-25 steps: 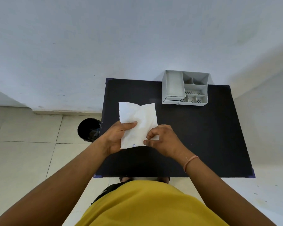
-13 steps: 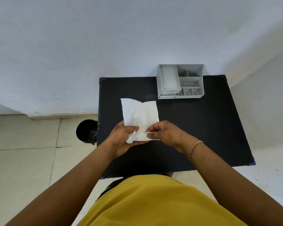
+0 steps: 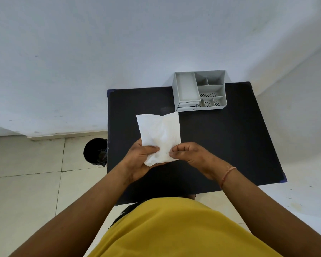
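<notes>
A white paper napkin (image 3: 159,130) is held over the black table (image 3: 230,145), its far end spread and creased down the middle, its near end bunched. My left hand (image 3: 139,160) holds the near left part from below, thumb pressed on top. My right hand (image 3: 189,154) pinches the near right edge between thumb and curled fingers. An orange thread band sits on my right wrist.
A grey plastic desk organiser (image 3: 199,90) with several compartments stands at the table's far edge against the white wall. A black round bin (image 3: 95,152) sits on the tiled floor left of the table. My yellow shirt fills the bottom of the view.
The napkin's near end has been lifted and gathered up in both hands; my left thumb slid along its near left part. The view has tilted a little.
</notes>
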Tool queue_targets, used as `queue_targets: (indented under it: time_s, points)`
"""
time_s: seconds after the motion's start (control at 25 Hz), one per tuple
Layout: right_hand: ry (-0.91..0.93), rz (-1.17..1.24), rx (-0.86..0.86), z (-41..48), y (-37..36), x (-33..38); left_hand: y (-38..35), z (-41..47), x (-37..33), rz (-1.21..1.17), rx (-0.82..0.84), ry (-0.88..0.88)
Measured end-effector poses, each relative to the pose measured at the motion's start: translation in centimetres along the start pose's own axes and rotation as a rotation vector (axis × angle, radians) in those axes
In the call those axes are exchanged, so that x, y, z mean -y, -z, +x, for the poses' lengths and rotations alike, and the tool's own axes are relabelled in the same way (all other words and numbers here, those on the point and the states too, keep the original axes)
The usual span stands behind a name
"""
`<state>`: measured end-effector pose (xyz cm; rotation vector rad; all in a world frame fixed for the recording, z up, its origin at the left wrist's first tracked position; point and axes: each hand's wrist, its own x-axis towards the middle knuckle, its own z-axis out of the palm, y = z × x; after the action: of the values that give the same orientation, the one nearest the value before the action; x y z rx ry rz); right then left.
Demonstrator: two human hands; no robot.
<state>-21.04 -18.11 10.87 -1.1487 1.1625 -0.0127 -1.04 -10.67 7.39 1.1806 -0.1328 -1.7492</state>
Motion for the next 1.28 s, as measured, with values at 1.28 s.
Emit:
queue_targets:
  time_s: [1.28]
  points:
    - [0.465,-0.433,-0.513,-0.2,-2.4,-0.6,2.1,-0.8,-0.1,-0.156,-0.279,0.2]
